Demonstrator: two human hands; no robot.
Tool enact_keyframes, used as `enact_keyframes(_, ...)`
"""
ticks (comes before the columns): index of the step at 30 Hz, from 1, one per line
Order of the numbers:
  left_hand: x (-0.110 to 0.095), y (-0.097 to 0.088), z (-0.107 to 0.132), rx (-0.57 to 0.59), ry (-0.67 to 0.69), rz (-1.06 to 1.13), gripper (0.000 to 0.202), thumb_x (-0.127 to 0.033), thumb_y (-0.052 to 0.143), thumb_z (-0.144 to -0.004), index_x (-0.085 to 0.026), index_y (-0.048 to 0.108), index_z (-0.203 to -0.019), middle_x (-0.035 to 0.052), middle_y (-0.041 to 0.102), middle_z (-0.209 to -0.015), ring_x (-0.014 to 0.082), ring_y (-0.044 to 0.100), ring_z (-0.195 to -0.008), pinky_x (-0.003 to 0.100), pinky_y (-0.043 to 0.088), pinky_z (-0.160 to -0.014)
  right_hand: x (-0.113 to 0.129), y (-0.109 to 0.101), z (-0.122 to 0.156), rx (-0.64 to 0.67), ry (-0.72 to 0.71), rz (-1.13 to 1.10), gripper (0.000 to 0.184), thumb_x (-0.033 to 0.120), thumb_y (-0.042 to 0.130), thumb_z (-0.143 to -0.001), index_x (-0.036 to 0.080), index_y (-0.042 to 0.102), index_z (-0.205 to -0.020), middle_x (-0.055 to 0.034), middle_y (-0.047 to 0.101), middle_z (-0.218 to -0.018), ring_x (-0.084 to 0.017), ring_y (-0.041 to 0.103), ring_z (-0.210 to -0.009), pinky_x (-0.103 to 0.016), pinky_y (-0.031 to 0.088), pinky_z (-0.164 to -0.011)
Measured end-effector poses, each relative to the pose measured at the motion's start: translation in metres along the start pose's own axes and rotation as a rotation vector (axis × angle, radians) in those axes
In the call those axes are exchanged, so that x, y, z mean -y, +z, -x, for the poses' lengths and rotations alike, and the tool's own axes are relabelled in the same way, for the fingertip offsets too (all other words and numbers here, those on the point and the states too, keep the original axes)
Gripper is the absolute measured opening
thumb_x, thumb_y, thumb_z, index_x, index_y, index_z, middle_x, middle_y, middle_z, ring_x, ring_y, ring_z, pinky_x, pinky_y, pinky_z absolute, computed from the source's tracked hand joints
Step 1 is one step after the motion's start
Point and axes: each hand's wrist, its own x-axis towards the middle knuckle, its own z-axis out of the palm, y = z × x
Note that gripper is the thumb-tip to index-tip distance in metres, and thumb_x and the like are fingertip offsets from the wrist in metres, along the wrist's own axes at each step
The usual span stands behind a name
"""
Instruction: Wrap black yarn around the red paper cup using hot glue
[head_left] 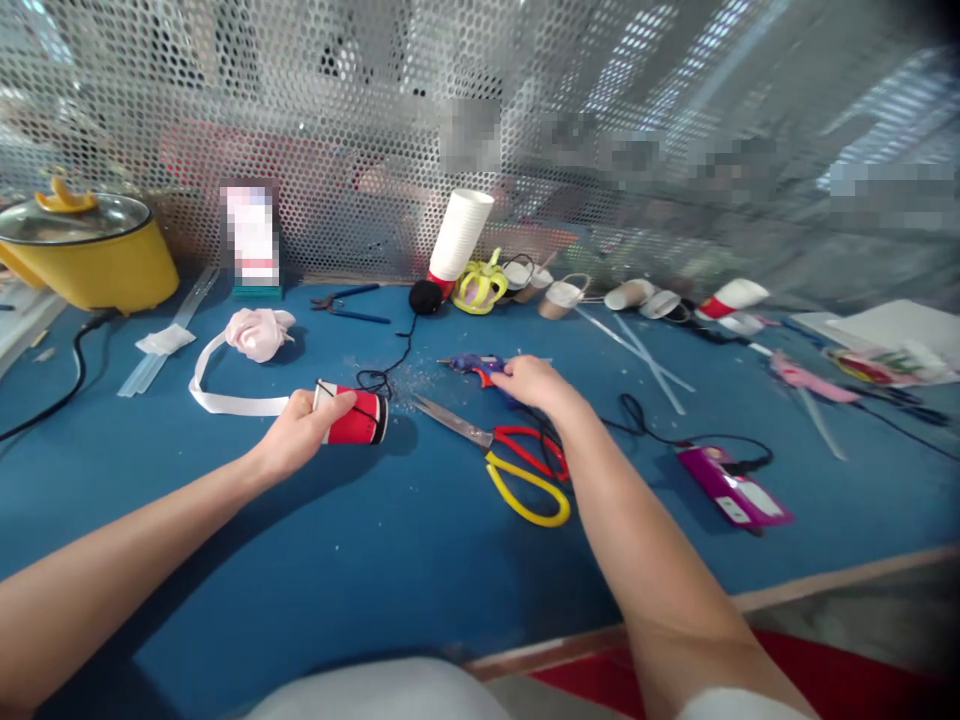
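Note:
My left hand (292,435) is closed around a red paper cup (356,420) lying on its side, with black yarn wound at its end. In my right hand (532,382) is a blue glue gun (474,364), its nozzle pointing left, low over the table. Scissors (459,422) with red and yellow handles lie open between the hands and nearer to me. A black yarn ball (426,297) sits behind, and its strand trails toward the cup. Left of the cup, a white ribbon (241,404) curls up to a bunched pale pink cloth (259,333).
Pliers (351,302), a white cup stack (461,235) and a yellow-green woven basket (480,287) stand along the perforated metal screen (360,130). At left is a yellow electric pot (112,260). Glue sticks (649,365), a purple box (731,488) and black cords lie right.

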Motion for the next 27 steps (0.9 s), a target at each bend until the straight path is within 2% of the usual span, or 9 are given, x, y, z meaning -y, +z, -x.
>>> enact_keyframes(4,0.005,0.000,-0.001,0.021,-0.017,-0.077,0.041,-0.050,0.048,-0.070,-0.017,0.038,-0.047,-0.0066,0.033,-0.042,0.0050,0.023,-0.040,0.021,0.018,-0.040,-0.008,0.017,-0.006,0.025,0.052,-0.046,0.005,0.016,0.065,-0.059,0.013,0.062,-0.063,-0.0152,0.068,-0.080,-0.027,0.062,-0.087,-0.028,0.044,-0.069)
enact_keyframes(7,0.006,0.000,0.000,0.055,0.013,-0.127,0.042,-0.050,0.045,-0.071,-0.018,0.033,-0.047,-0.0065,0.030,-0.044,0.0052,0.022,-0.042,0.022,0.018,-0.041,-0.006,0.018,-0.002,0.000,0.064,-0.160,0.020,0.018,0.063,-0.063,0.011,0.061,-0.082,-0.0158,0.068,-0.085,-0.027,0.062,-0.087,-0.030,0.045,-0.070)
enact_keyframes(11,0.004,-0.002,0.000,0.046,0.064,-0.221,0.042,-0.048,0.045,-0.072,-0.019,0.029,-0.046,-0.0069,0.025,-0.045,0.0054,0.019,-0.043,0.022,0.016,-0.041,0.000,0.007,0.019,0.057,-0.020,-0.435,0.035,0.018,0.055,-0.074,0.012,0.048,-0.107,-0.0088,0.068,-0.085,-0.016,0.065,-0.073,-0.026,0.049,-0.064)
enact_keyframes(14,0.005,-0.003,-0.002,0.076,0.056,-0.242,0.040,-0.048,0.045,-0.071,-0.019,0.033,-0.046,-0.0058,0.029,-0.046,0.0060,0.022,-0.044,0.022,0.017,-0.041,0.009,-0.002,0.042,0.231,-0.212,-0.933,0.026,0.022,0.061,-0.071,0.016,0.052,-0.095,-0.0037,0.067,-0.077,-0.013,0.063,-0.064,-0.024,0.050,-0.058)
enact_keyframes(16,0.009,-0.002,-0.005,0.123,0.032,-0.233,0.040,-0.047,0.045,-0.071,-0.018,0.035,-0.047,-0.0052,0.032,-0.047,0.0063,0.024,-0.045,0.022,0.019,-0.042,0.017,-0.003,0.057,0.318,-0.249,-1.122,0.020,0.027,0.065,-0.069,0.015,0.055,-0.082,-0.0013,0.064,-0.065,-0.011,0.060,-0.055,-0.022,0.049,-0.052)
enact_keyframes(18,0.013,-0.002,-0.008,0.147,0.006,-0.223,0.039,-0.047,0.045,-0.072,-0.018,0.038,-0.048,-0.0050,0.033,-0.047,0.0067,0.026,-0.045,0.021,0.020,-0.042,0.026,-0.001,0.070,0.369,-0.239,-1.092,0.021,0.031,0.065,-0.069,0.014,0.057,-0.077,-0.0020,0.064,-0.062,-0.011,0.060,-0.052,-0.022,0.049,-0.052)
enact_keyframes(21,0.018,-0.003,-0.011,0.134,-0.025,-0.213,0.037,-0.047,0.046,-0.072,-0.017,0.042,-0.051,-0.0050,0.034,-0.047,0.0071,0.028,-0.045,0.021,0.021,-0.043,0.037,0.003,0.086,0.389,-0.254,-0.990,0.022,0.029,0.065,-0.069,0.012,0.060,-0.082,-0.0068,0.067,-0.072,-0.013,0.063,-0.058,-0.024,0.052,-0.057)
enact_keyframes(24,0.016,-0.005,-0.012,0.124,-0.050,-0.217,0.038,-0.048,0.045,-0.071,-0.017,0.042,-0.051,-0.0052,0.034,-0.047,0.0070,0.027,-0.044,0.022,0.020,-0.043,0.042,0.003,0.098,0.379,-0.280,-0.963,0.025,0.026,0.061,-0.070,0.011,0.059,-0.090,-0.0093,0.067,-0.085,-0.013,0.063,-0.059,-0.024,0.052,-0.052)
enact_keyframes(27,0.011,-0.006,-0.011,0.091,-0.063,-0.250,0.038,-0.049,0.046,-0.070,-0.017,0.041,-0.049,-0.0055,0.032,-0.046,0.0070,0.026,-0.044,0.022,0.019,-0.043,0.045,-0.001,0.106,0.385,-0.320,-0.921,0.020,0.028,0.058,-0.072,0.012,0.060,-0.083,-0.0061,0.066,-0.073,-0.012,0.061,-0.054,-0.021,0.049,-0.045)
